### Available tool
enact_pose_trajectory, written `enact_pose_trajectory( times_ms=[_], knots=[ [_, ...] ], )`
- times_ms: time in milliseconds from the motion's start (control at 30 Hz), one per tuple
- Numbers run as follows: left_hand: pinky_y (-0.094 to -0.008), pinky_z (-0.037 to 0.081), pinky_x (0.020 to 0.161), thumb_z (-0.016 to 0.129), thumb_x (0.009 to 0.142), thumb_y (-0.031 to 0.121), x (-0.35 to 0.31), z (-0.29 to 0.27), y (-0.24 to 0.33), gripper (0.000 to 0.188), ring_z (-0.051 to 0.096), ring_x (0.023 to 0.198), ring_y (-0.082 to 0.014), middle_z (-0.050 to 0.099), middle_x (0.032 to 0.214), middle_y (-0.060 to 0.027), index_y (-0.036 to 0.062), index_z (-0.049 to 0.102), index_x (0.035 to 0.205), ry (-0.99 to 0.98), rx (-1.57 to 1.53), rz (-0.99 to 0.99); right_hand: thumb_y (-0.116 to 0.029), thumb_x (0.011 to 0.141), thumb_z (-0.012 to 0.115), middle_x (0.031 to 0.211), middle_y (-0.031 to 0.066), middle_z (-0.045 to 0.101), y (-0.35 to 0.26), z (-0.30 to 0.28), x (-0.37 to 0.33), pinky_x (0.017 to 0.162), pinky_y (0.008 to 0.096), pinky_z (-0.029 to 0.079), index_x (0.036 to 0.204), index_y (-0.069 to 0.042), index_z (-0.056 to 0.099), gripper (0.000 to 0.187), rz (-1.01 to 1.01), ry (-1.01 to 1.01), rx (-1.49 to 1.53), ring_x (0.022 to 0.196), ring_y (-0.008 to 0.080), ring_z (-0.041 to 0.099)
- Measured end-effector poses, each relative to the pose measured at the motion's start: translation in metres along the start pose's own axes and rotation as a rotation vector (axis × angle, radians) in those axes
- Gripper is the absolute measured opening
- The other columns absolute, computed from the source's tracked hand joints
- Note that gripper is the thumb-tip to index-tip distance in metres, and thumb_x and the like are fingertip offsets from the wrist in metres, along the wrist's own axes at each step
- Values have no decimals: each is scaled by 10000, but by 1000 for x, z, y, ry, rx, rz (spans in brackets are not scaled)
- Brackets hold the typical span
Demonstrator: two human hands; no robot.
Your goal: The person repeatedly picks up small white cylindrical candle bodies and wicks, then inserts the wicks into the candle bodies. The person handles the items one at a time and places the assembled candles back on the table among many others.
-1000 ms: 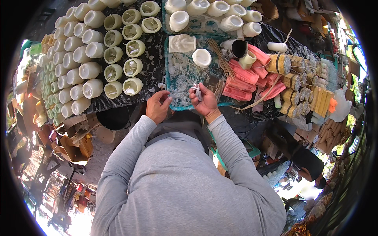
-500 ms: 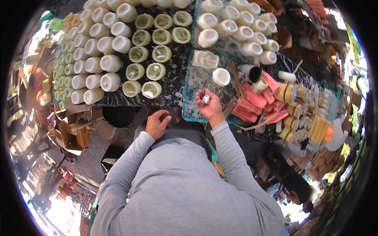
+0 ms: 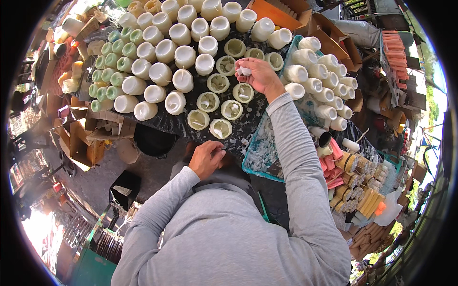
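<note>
My right hand [image 3: 260, 78] reaches over the far part of the table, fingers closed around white wax pieces [image 3: 244, 71]. Below and around it stand hollow pale-green wax cups [image 3: 243, 93], open at the top; several have white chunks inside. My left hand [image 3: 207, 159] is at the table's near edge, fingers loosely curled and nothing visible in them. The nearest wax cup [image 3: 221, 128] sits just beyond it, apart from the fingers. Left of the cups are rows of cream pillar candles [image 3: 160, 74] with wicks.
Small green candles [image 3: 115, 78] stand at the far left, more white candles [image 3: 315, 86] at the right. A teal-edged tray [image 3: 260, 159] with wax scraps lies under my right forearm. Pink wax slabs [image 3: 331, 167] and yellowish bundles [image 3: 369, 202] lie farther right. A black tub [image 3: 153, 140] sits below the table.
My right hand has moved from above the tray, away from me, to over the wax cups, still holding the white pieces. The view has swung right; my left hand remains near the table edge.
</note>
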State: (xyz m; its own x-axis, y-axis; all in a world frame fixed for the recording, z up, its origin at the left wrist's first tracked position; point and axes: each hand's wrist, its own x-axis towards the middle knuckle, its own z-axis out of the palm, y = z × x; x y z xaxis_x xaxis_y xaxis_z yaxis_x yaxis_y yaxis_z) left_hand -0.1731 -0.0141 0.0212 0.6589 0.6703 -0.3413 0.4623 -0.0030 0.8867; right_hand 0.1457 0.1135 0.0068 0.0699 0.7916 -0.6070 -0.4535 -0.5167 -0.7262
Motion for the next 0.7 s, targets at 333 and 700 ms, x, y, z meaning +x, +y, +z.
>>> enact_pose_trajectory(
  times_ms=[333,700],
  knots=[
    [-476,561,780,742,924,127,122,-104,50,230,694,893,-403,700,1026,-168,28,703,1128,362,280,342,-95,1044,643,1113,110,680,-44,-8,68,813,324,618,1188,26,645,188,-32,149,-254,940,225,708],
    [-431,553,732,767,924,174,142,-125,36,263,692,810,-329,700,971,-154,10,707,1120,274,269,247,-2,951,651,1138,117,684,-58,-4,80,865,312,600,1282,75,632,340,-37,229,-593,987,210,705]
  ],
)
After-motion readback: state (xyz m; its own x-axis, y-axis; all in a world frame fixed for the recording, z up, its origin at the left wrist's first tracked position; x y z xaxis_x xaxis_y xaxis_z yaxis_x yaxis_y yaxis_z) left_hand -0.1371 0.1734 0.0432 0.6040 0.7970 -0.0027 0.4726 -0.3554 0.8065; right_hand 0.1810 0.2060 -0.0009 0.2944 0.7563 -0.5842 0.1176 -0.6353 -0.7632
